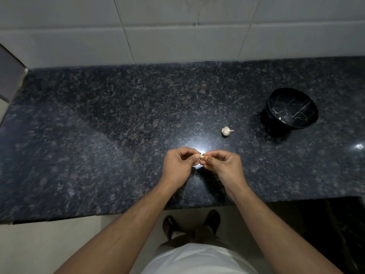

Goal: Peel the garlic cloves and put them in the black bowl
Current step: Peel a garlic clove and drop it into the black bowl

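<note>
Dark speckled counter under white wall tiles: both hands, left hand and right hand, pinched one garlic clove between curled fingertips, apparently to work its skin loose. Nearby lay the garlic head, the black bowl beyond it.

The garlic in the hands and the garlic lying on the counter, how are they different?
The garlic clove is pinched between the left hand and the right hand, above the counter; the garlic bulb lies alone on it, untouched. The clove is a small piece, mostly hidden by fingers; the bulb is bigger, in full view, with a stem. Both look pale, and neither is in the black bowl.
</note>
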